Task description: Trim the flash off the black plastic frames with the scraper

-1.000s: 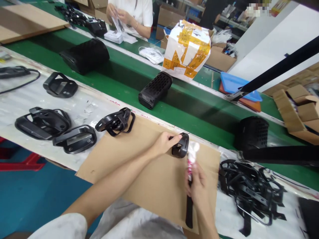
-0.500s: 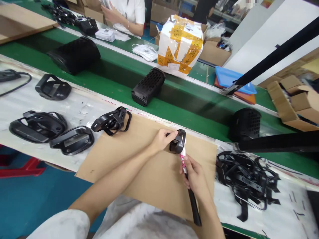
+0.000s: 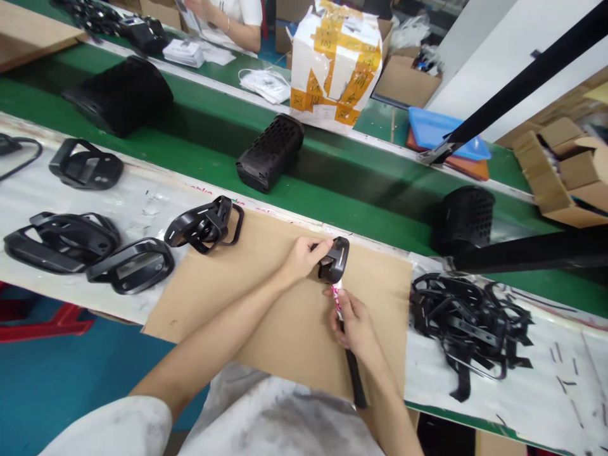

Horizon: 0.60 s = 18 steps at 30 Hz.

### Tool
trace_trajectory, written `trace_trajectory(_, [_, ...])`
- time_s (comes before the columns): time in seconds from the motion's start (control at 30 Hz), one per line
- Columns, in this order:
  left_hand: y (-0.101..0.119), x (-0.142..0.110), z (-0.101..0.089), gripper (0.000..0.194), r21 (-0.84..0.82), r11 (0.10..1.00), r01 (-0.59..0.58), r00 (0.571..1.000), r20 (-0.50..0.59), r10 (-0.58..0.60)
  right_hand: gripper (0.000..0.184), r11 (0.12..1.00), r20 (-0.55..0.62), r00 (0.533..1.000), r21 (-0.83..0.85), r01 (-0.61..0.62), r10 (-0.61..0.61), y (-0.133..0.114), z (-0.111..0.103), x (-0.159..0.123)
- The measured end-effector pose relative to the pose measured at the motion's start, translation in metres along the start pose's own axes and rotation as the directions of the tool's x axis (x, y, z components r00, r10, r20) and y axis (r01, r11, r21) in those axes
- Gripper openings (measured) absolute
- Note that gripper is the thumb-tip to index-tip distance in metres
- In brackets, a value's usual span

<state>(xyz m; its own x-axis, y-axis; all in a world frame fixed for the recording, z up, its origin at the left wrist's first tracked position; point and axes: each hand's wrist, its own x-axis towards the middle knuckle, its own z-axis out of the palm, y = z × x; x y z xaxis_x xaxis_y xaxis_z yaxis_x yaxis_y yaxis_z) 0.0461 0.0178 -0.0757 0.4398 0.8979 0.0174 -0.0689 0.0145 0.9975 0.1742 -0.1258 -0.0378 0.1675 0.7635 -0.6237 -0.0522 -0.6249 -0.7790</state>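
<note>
Near the far edge of the tan cardboard sheet (image 3: 285,335), a small black bracket (image 3: 338,269) is pinched in the left grip (image 3: 304,256), the thumb pressed along its top and the other fingers mostly hidden; whether it also rests on the sheet cannot be told. The right grip (image 3: 356,320) is wrapped around a black-handled tool (image 3: 355,380), its upper end hidden at the bracket's near side. The hold from the left probably steadies the piece while leaving the tool's side free, and the sheet presumably protects both part and desk (image 3: 527,392). At left, a looped black frame (image 3: 204,225) overlaps the sheet's corner, with more black frames (image 3: 130,266) beyond. Just past the right edge, a tangle of black frames and straps (image 3: 468,329) limits elbow room. Beyond runs the green belt (image 3: 342,196), bearing a perforated black housing (image 3: 270,152); behind it stands a taped white box (image 3: 335,69). A black bar (image 3: 522,250) obstructs the right side, partly covering another black housing (image 3: 468,215).
</note>
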Motion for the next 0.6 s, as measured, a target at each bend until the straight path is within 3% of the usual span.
trace_trajectory(0.2, [-0.002,0.001,0.002,0.056,0.011,1.0,-0.012,1.0,-0.002,0.012,0.089,0.999,-0.04,0.998,0.006,0.039,-0.039,0.005,0.002,0.007])
trace_trajectory(0.27, [-0.004,0.004,0.0,0.057,-0.049,0.999,0.001,1.0,0.0,-0.001,0.091,1.0,0.03,1.0,-0.008,-0.01,0.01,0.006,-0.002,0.009])
trace_trajectory(0.33, [-0.003,0.008,-0.006,0.059,-0.213,0.974,0.084,0.996,-0.024,-0.091,0.086,1.0,0.044,0.999,-0.006,-0.003,0.003,0.005,-0.009,0.006])
trace_trajectory(0.4, [0.002,0.011,-0.013,0.06,-0.457,0.864,0.213,0.975,0.045,-0.216,0.076,0.997,-0.02,0.997,0.04,0.07,-0.069,0.002,-0.015,0.0])
trace_trajectory(0.47, [0.012,0.012,-0.021,0.06,-0.656,0.676,0.335,0.941,0.199,-0.273,0.066,0.982,-0.079,0.987,0.117,0.148,-0.14,0.001,-0.018,-0.007])
trace_trajectory(0.53, [0.023,0.011,-0.026,0.062,-0.746,0.509,0.429,0.903,0.331,-0.275,0.059,0.967,-0.085,0.98,0.169,0.19,-0.177,0.001,-0.017,-0.013])
trace_trajectory(0.6, [0.031,0.009,-0.027,0.065,-0.777,0.41,0.478,0.875,0.381,-0.298,0.056,0.966,-0.081,0.972,0.121,0.23,-0.221,0.003,-0.011,-0.017])
